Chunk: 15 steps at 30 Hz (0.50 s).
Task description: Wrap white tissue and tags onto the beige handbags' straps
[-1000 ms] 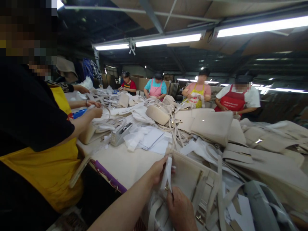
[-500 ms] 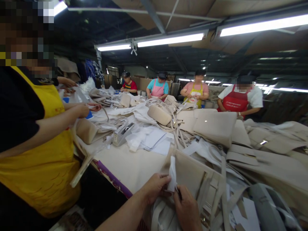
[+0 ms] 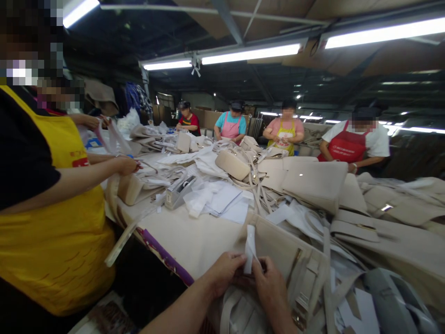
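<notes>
1. The long work table [image 3: 184, 236], covered in cream cloth, runs away from us toward 11 o'clock. Heaps of beige bags and white paper lie along it from 12 to 3 o'clock.
2. A person in a yellow apron [image 3: 52, 241] stands at our 9 o'clock, with both hands out over the table.
3. The flat beige leather-like handbag [image 3: 278, 243] lies on the table straight before us, at 5 o'clock in the view. We judge it light and floppy with a smooth skin, so its top edge or its straps look like the safest places to take hold. It is pale and plain, with gold-toned buckles on its straps.
4. Our left hand [image 3: 224, 271] and right hand [image 3: 273, 287] meet at the bag's near top edge. Each has its thumb and fingers closed on the low end of the paper strip, the left from 9 o'clock and the right from 3 o'clock.
5. A grey desktop tape dispenser [image 3: 178, 192] sits at 10 o'clock from the bag, well apart from it.
6. The narrow white paper strip [image 3: 249, 246] stands upright between our fingertips, just against the bag's edge. We judge it almost weightless, limp and easy to tear or crease, so it is best pinched low and lightly. It is thin, slightly folded and unmarked.
</notes>
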Tool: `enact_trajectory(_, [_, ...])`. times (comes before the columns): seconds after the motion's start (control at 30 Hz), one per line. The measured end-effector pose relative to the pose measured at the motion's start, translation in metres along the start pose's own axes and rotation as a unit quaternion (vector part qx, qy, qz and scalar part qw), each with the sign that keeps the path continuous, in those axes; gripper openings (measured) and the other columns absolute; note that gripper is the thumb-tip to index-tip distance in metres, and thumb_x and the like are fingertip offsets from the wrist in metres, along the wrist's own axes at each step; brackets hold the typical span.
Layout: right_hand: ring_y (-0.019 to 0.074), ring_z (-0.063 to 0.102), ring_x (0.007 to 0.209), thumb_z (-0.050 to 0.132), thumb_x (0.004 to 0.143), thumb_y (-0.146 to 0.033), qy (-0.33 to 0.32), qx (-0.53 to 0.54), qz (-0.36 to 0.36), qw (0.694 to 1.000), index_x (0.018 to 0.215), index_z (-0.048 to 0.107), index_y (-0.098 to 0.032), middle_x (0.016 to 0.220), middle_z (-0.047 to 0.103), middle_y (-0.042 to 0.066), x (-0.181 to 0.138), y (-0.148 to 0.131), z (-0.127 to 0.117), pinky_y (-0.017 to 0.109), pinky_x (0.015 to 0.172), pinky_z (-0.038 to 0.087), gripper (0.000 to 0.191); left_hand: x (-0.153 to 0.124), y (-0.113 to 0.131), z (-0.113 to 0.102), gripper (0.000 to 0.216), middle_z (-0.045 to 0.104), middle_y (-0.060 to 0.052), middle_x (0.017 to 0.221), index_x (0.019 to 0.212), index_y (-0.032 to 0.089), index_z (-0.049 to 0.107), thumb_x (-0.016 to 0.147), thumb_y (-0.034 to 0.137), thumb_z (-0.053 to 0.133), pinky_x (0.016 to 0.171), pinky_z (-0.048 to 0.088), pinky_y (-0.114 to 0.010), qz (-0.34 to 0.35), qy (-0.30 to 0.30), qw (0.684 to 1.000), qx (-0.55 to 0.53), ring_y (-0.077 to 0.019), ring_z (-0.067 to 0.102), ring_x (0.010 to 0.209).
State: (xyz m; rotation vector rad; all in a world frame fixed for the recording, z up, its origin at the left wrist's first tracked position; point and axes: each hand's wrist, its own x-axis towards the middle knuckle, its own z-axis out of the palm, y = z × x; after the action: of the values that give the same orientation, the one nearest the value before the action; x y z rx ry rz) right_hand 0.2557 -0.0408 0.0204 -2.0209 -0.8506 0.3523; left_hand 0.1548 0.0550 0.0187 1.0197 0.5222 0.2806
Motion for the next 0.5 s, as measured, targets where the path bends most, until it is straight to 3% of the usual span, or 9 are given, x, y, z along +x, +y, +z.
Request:
enact_trajectory(0.1, [0.0211,0.061,0.066,0.046,0.077,-0.047,0.014,-0.01,0.003,1.0,0.072,0.059,-0.022,0.067,0.066,0.003,0.005,0.0,0.001,0.029,0.061,0.042,0.028,-0.001,0.001,0.002,0.034,0.068,-0.01,0.081,0.093,0.011,0.066,0.074,0.039,0.059,0.064,0.048,-0.03,-0.003,0.007,1.0,0.008,-0.019,0.062,0.071])
enact_trajectory(0.23, [0.0192,0.06,0.064,0.045,0.076,-0.047,-0.023,0.059,0.015,0.998,0.069,0.059,-0.021,0.064,0.065,0.001,0.012,0.002,0.001,0.027,0.059,0.044,0.031,-0.003,0.004,0.003,0.034,0.068,-0.01,0.081,0.092,0.012,0.067,0.076,0.04,0.056,0.066,0.047,-0.03,0.0,0.011,1.0,0.013,-0.0196,0.063,0.073])
enact_trajectory(0.5, [0.0156,0.056,0.056,0.042,0.075,-0.044,-0.048,0.095,0.043,0.993,0.065,0.055,-0.019,0.058,0.06,0.0,0.016,0.007,0.004,0.023,0.05,0.042,0.03,-0.002,0.002,0.001,0.035,0.069,-0.011,0.083,0.095,0.011,0.067,0.076,0.038,0.057,0.066,0.047,-0.03,0.003,0.015,1.0,0.022,-0.0205,0.063,0.075])
